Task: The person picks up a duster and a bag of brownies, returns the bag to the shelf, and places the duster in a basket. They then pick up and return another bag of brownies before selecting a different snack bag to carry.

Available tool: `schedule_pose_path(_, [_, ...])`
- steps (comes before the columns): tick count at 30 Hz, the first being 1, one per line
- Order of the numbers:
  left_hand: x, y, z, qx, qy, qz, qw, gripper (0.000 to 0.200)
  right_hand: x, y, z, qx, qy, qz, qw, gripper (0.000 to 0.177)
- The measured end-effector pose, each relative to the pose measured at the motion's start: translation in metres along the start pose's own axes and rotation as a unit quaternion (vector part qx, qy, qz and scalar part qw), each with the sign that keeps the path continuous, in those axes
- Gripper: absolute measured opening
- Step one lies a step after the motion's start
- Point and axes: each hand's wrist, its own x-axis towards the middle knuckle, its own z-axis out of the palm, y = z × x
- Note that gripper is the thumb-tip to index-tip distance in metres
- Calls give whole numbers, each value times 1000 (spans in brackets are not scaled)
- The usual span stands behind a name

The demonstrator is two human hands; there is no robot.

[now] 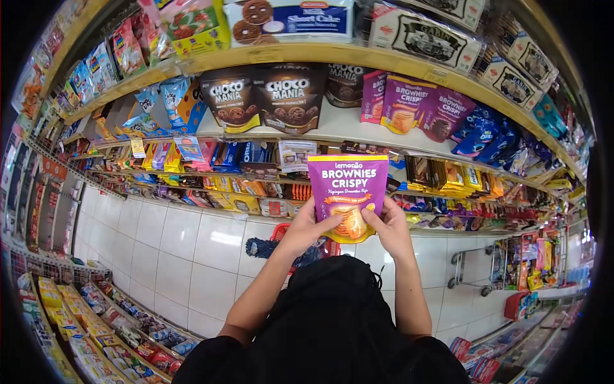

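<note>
A purple pouch of brownie crisps [347, 185] with a yellow top edge is held upright in front of me, its printed face towards me. My left hand [306, 229] grips its lower left side, thumb across the front. On the lower right side, my right hand [390, 227] pinches it the same way. The fingers behind the pouch are hidden. Beyond it, similar pouches [403, 105] stand on a shelf, beside brown Choco Mania pouches [284, 99].
A yellow-edged shelf [358, 57] with biscuit packs runs above. Lower shelves hold many snacks. A red basket [279, 232] sits on the tiled floor [211, 246] near my body. A loaded trolley [492, 262] stands to the right. More packed shelves [83, 320] line the lower left.
</note>
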Motion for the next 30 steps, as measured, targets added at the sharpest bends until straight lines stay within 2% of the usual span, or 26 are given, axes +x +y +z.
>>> schedule_pose_path(2, [15, -9, 15, 39, 24, -10, 999, 45, 6, -3, -20, 8, -13, -2, 1000, 31])
schedule_pose_path(5, [42, -24, 31, 44, -1, -4, 999, 41, 10, -6, -58, 4, -15, -21, 1000, 30])
schedule_pose_path(7, [55, -29, 47, 113, -36, 45, 992, 37, 13, -11, -83, -7, -26, -29, 999, 29])
schedule_pose_path(8, [61, -34, 51, 164, -41, 74, 983, 36, 15, -16, -96, -91, -3, -49, 995, 29])
schedule_pose_path(10, [71, -19, 78, 229, -49, 166, 958, 41, 24, -40, -116, -199, -20, -182, 963, 32])
schedule_pose_path(11, [79, -7, 88, 297, -52, 241, 922, 43, 28, -52, -124, -249, -29, -246, 936, 34])
schedule_pose_path(12, [86, 3, 95, 363, -52, 311, 877, 46, 30, -62, -129, -251, -12, -253, 934, 38])
schedule_pose_path(13, [91, 11, 101, 426, -51, 376, 821, 50, 36, -75, -132, -306, 12, -320, 897, 38])
schedule_pose_path(15, [99, 22, 116, 426, -12, 377, 822, 52, 49, -89, -142, -351, 35, -371, 859, 40])
schedule_pose_path(17, [116, 31, 124, 476, 17, 414, 775, 54, 69, -92, -152, -364, 54, -398, 840, 40])
schedule_pose_path(19, [138, 27, 125, 473, 36, 375, 796, 55, 88, -92, -159, -371, 67, -390, 840, 39])
schedule_pose_path(20, [149, 20, 124, 489, 78, 386, 779, 52, 99, -86, -161, -372, 71, -367, 850, 38])
schedule_pose_path(24, [178, 0, 113, 427, 97, 292, 850, 41, 126, -54, -172, -330, 101, -298, 890, 27])
schedule_pose_path(27, [183, -2, 112, 428, 126, 247, 860, 42, 132, -47, -174, -323, 128, -231, 909, 20])
schedule_pose_path(29, [187, -3, 112, 453, 145, 264, 839, 42, 137, -52, -174, -322, 137, -207, 913, 21])
schedule_pose_path(30, [192, -5, 108, 465, 145, 273, 830, 41, 139, -53, -173, -298, 141, -237, 914, 21])
